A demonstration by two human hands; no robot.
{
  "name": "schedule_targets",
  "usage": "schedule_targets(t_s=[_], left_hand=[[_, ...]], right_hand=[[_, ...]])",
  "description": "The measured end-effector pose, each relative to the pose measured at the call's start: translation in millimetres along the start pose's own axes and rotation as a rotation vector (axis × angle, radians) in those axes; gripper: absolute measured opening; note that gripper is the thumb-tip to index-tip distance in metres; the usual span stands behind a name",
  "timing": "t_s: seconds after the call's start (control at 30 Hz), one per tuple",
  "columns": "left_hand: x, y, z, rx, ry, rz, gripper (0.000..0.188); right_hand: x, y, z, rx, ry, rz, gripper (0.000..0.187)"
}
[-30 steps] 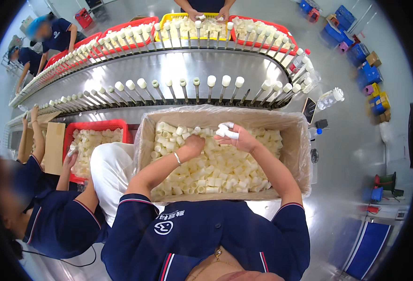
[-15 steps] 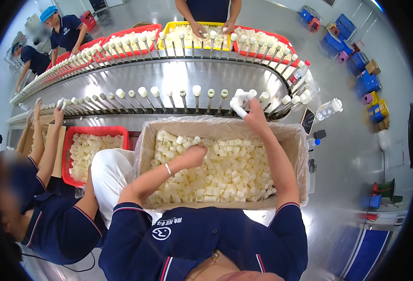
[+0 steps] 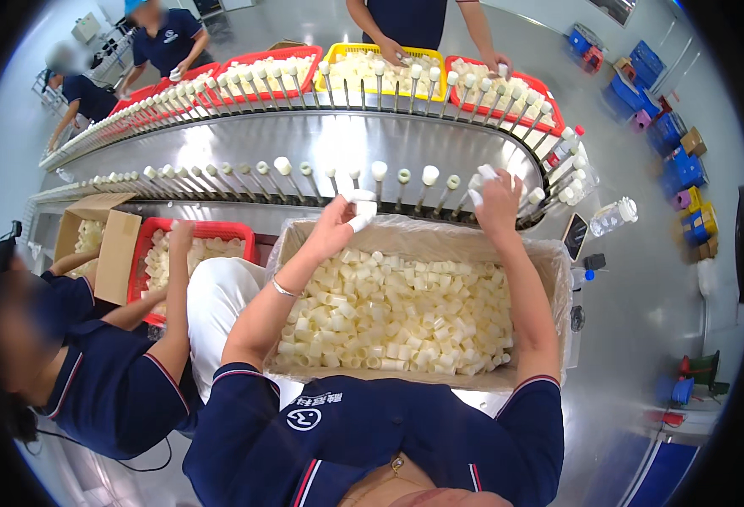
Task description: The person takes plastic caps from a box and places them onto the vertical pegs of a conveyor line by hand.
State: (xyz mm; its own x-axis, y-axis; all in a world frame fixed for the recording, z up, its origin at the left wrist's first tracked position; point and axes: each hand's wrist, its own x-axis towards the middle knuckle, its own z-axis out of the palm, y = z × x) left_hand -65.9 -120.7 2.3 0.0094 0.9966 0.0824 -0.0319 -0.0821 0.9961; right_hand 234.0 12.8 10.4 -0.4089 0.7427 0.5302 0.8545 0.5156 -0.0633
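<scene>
A large lined carton (image 3: 549, 338) full of short cream-white plastic caps (image 3: 397, 313) stands in front of me. Past its far edge runs a metal conveyor with upright pegs, many topped with caps. My left hand (image 3: 331, 230), white coverings on its fingertips, is raised over the carton's far edge, closed on a white cap (image 3: 367, 208). To the right, my right hand (image 3: 499, 204), also with white-covered fingertips, is at the peg row, closed around a white cap (image 3: 476, 182); its fingers partly hide that cap.
At my left a co-worker (image 3: 110, 380) reaches over a red basket (image 3: 252, 245) and a small carton (image 3: 120, 253). Across the conveyor (image 3: 245, 139), other people work at red and yellow baskets (image 3: 325, 83). A phone (image 3: 575, 235) and clear bottle (image 3: 613, 216) lie to the right.
My left hand has risen from the caps in the carton to the peg row. My right hand remains at the pegs, its fingers repositioned. The co-worker's hands have dropped from the pegs to the basket.
</scene>
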Motion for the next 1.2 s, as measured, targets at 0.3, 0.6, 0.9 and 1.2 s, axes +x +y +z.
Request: schedule_targets(t_s=[0.3,0.6,0.9,1.2], left_hand=[[49.5,19.1,-68.2,1.203,0.279,0.287,0.026],[111.3,18.6,-33.6,1.44,-0.25,0.327,0.011],[101.7,9.6,15.0,1.391,-0.158,0.425,0.021],[48.0,19.1,57.5,0.996,0.021,0.864,0.05]], right_hand=[[-108.1,-12.6,-38.6,0.197,-0.03,-0.241,0.045],[-250.3,80.9,9.1,0.126,-0.521,0.766,0.031],[-297.5,10.5,89.8,0.231,-0.778,1.152,0.06],[-218.7,-135.5,114.6,0.817,-0.634,1.088,0.073]])
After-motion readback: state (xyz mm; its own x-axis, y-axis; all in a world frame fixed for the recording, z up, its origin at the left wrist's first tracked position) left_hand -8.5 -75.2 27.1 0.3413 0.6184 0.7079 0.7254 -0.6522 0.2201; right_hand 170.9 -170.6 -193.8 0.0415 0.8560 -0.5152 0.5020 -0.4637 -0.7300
